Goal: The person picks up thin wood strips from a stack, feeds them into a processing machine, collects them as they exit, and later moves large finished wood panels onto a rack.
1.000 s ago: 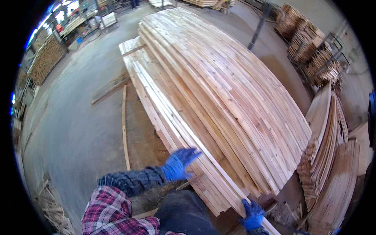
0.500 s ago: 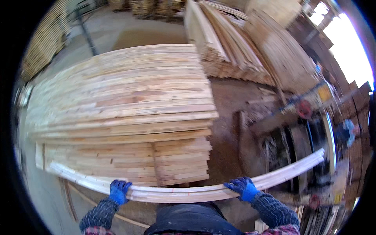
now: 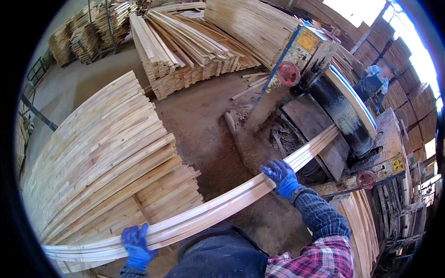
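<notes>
Both my hands grip a bundle of several long, pale wooden strips that crosses in front of my body. My left hand, in a blue glove, is closed around the bundle towards its left end. Farther along, my right hand, gloved the same way, is closed over the strips with its fingers on the far edge. Beyond it, the right end of the bundle reaches over the dark metal plate of a machine, close beside a black drum. Whether the strips touch the drum, I cannot tell.
A large stack of boards lies left of the bundle. More stacked timber stands at the back. The machine has red handwheels on its frame. Behind it, a person in blue stands near piled boards. A loose bar lies on the floor.
My view and body have turned right towards the machine. The strips' right end has come over the machine's plate, beside the drum, with both hands still holding the bundle.
</notes>
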Action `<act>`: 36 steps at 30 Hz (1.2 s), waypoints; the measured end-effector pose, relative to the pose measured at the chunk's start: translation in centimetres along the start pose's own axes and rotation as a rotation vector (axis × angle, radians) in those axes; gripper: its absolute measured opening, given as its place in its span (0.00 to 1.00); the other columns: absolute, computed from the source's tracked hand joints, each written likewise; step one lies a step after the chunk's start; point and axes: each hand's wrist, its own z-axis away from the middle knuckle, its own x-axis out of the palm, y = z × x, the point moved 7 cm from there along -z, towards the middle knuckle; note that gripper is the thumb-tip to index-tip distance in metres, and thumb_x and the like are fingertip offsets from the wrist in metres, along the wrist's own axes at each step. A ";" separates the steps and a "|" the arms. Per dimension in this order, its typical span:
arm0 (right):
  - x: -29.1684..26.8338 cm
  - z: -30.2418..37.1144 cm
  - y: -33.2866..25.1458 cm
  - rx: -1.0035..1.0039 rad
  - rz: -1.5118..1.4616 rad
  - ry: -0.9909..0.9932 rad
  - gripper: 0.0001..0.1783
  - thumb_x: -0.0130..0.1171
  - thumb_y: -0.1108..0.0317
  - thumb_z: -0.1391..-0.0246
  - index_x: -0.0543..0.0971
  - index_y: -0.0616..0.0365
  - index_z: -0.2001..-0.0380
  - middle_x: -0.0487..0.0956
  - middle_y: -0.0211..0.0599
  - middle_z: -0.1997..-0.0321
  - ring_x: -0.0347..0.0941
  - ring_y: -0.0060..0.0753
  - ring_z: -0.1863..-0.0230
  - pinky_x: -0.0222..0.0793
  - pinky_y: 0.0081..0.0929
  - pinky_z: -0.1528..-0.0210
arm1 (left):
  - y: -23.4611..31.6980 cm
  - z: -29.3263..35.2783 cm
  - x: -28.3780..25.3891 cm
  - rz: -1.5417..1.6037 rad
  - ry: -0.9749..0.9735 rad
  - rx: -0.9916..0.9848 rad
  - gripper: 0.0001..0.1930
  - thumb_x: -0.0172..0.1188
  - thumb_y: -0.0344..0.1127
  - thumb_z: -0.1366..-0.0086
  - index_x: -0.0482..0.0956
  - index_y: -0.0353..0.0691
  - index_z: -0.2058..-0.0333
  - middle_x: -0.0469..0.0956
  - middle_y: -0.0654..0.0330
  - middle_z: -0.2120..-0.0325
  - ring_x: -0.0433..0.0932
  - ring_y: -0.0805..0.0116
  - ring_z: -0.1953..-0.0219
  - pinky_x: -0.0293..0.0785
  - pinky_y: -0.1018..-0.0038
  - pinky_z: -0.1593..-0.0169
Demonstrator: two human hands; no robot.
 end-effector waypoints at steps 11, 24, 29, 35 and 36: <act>3.6 -1.7 -12.0 -0.459 -0.264 -0.075 0.45 0.59 0.68 0.55 0.61 0.38 0.30 0.69 0.42 0.34 0.67 0.49 0.35 0.57 0.49 0.31 | 16.3 -8.6 5.6 0.289 0.011 0.060 0.55 0.73 0.60 0.67 0.68 0.45 0.37 0.73 0.50 0.51 0.71 0.49 0.49 0.61 0.49 0.40; 6.1 -1.2 5.3 -0.459 -0.091 0.048 0.47 0.69 0.65 0.66 0.68 0.40 0.36 0.72 0.39 0.38 0.68 0.48 0.37 0.57 0.48 0.31 | -2.7 1.2 5.1 -0.055 -0.227 -0.232 0.57 0.77 0.59 0.69 0.66 0.46 0.37 0.68 0.48 0.40 0.63 0.50 0.35 0.45 0.47 0.30; 5.3 -1.8 4.8 -0.128 -0.183 0.034 0.55 0.73 0.67 0.75 0.67 0.41 0.34 0.67 0.44 0.33 0.62 0.52 0.32 0.53 0.49 0.29 | 3.7 -4.8 5.7 -0.180 -0.365 -0.406 0.48 0.71 0.52 0.61 0.67 0.48 0.37 0.70 0.51 0.46 0.63 0.52 0.36 0.41 0.47 0.28; 2.3 -5.2 -12.8 -0.604 -0.523 -0.154 0.57 0.74 0.64 0.82 0.69 0.39 0.36 0.69 0.43 0.34 0.67 0.49 0.35 0.59 0.51 0.33 | 13.0 -7.7 6.1 -0.061 -0.493 -0.299 0.54 0.66 0.65 0.54 0.56 0.48 0.31 0.65 0.50 0.36 0.61 0.51 0.33 0.38 0.47 0.28; 1.4 -5.3 -14.8 -0.678 -0.542 -0.178 0.56 0.73 0.64 0.80 0.69 0.38 0.36 0.69 0.43 0.33 0.66 0.48 0.35 0.59 0.50 0.33 | 14.1 -8.1 5.3 0.028 -0.417 -0.253 0.55 0.67 0.63 0.55 0.56 0.48 0.30 0.66 0.51 0.37 0.63 0.52 0.35 0.42 0.46 0.29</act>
